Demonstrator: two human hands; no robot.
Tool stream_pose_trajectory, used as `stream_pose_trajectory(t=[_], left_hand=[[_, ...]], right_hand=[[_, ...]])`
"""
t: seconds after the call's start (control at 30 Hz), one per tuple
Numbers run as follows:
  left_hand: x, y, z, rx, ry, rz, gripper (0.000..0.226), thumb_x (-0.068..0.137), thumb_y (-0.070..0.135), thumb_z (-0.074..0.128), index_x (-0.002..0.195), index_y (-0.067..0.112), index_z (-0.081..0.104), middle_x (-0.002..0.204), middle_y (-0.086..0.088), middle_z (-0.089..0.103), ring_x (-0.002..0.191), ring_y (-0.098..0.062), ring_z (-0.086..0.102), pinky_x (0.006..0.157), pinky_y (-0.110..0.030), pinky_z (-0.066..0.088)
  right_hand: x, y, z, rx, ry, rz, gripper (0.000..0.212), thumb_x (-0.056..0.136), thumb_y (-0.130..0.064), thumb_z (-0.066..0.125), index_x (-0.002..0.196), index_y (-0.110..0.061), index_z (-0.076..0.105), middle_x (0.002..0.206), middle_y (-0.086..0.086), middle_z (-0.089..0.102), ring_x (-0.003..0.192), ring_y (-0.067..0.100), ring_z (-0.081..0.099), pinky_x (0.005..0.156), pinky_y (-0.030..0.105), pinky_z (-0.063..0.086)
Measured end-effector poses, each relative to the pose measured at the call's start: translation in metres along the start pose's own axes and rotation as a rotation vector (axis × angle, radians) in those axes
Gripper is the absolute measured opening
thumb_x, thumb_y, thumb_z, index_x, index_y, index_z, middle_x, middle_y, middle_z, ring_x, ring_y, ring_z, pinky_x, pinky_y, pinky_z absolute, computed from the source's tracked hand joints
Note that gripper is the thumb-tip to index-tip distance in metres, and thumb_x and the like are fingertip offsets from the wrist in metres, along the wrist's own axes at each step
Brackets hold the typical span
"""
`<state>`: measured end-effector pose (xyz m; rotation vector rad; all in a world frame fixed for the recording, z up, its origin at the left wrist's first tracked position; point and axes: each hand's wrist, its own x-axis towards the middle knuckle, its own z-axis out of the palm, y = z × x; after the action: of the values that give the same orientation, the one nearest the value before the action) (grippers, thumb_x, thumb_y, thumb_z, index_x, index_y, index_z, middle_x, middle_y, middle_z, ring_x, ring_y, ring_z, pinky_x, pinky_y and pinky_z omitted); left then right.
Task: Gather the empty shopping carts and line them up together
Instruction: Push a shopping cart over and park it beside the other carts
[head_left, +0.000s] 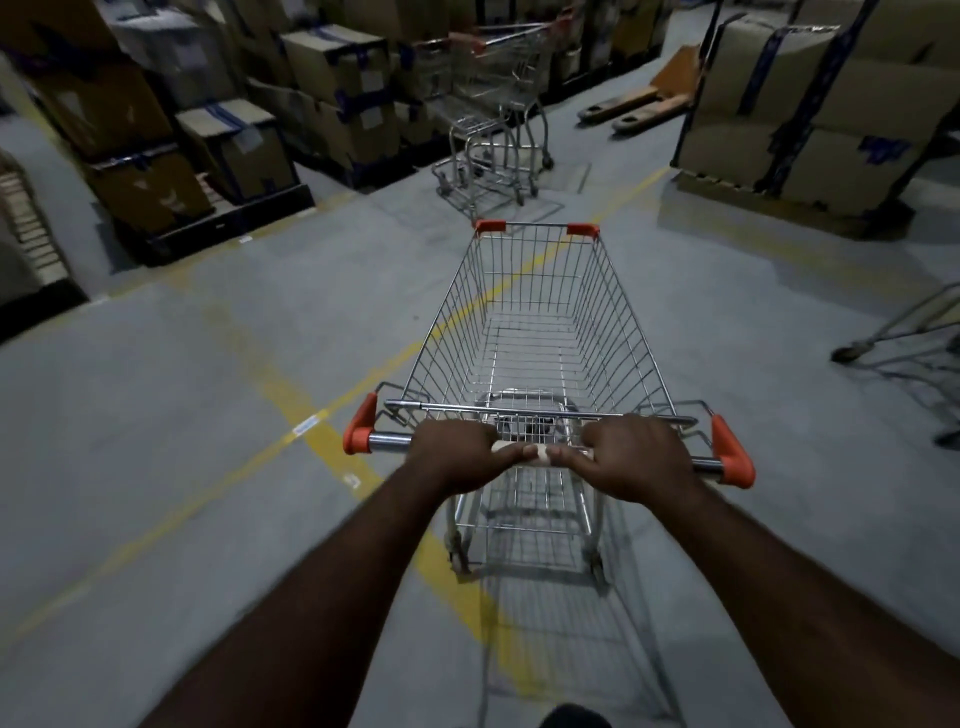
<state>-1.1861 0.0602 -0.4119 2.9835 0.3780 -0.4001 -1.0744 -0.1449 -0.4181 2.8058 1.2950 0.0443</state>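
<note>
Both hands, left hand (457, 457) and right hand (631, 460), grip the handle (535, 453) of an empty cart (540, 322) on the grey floor (208, 415), its nose toward nested carts (493, 114) ahead, between pallets of boxes (332, 98) and a pallet jack (644, 98).
</note>
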Motion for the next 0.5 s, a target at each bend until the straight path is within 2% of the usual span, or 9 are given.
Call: stream_pose_trajectory(t=[0.07,0.1,0.17,0.23,0.33,0.5], left_hand=[[0.023,-0.014,-0.005,-0.011,0.03,-0.011,0.081,0.082,0.09,0.014,0.093,0.028,0.064,0.098,0.0,0.072,0.1,-0.023,0.066,0.088,-0.04,0.046],[0.035,-0.023,-0.007,-0.014,0.062,-0.013,0.083,0.083,0.089,0.013,0.102,0.029,0.067,0.107,0.0,0.071,0.108,-0.023,0.064,0.093,-0.044,0.044],[0.061,-0.039,-0.01,-0.003,0.126,-0.008,0.088,0.083,0.087,0.009,0.126,0.033,0.063,0.134,0.004,0.062,0.131,-0.021,0.05,0.104,-0.053,0.036],[0.089,-0.054,-0.016,0.006,0.162,-0.016,0.087,0.083,0.086,0.008,0.138,0.037,0.055,0.151,0.01,0.048,0.145,-0.019,0.032,0.11,-0.058,0.027],[0.139,-0.077,-0.031,-0.01,0.161,-0.051,0.076,0.088,0.084,0.018,0.14,0.039,0.053,0.157,0.013,0.039,0.152,-0.02,0.018,0.115,-0.06,0.018],[0.226,-0.112,-0.064,0.0,0.128,-0.094,0.074,0.09,0.082,0.019,0.135,0.038,0.057,0.154,0.012,0.043,0.153,-0.022,0.014,0.115,-0.061,0.016]], right_hand=[[0.028,0.002,-0.001,0.003,-0.014,0.02,0.092,0.079,-0.092,0.003,0.082,-0.024,0.066,0.077,-0.002,0.064,0.075,0.018,0.061,0.074,0.032,0.049],[0.042,0.003,-0.002,0.01,-0.023,0.03,0.092,0.079,-0.092,0.005,0.083,-0.024,0.067,0.078,-0.002,0.065,0.076,0.019,0.062,0.074,0.032,0.05],[0.076,0.007,-0.001,0.034,-0.043,0.05,0.098,0.074,-0.094,0.001,0.085,-0.024,0.069,0.077,-0.002,0.065,0.076,0.019,0.063,0.074,0.032,0.05],[0.114,0.013,0.001,0.061,-0.055,0.061,0.105,0.068,-0.098,-0.002,0.083,-0.024,0.07,0.074,-0.003,0.063,0.073,0.018,0.061,0.074,0.032,0.051],[0.174,0.025,0.001,0.102,-0.084,0.064,0.104,0.066,-0.101,0.003,0.084,-0.024,0.071,0.074,-0.002,0.063,0.074,0.018,0.062,0.075,0.034,0.053],[0.277,0.05,-0.004,0.195,-0.165,0.048,0.103,0.065,-0.103,0.011,0.08,-0.021,0.071,0.077,0.0,0.065,0.08,0.022,0.064,0.08,0.037,0.054]])
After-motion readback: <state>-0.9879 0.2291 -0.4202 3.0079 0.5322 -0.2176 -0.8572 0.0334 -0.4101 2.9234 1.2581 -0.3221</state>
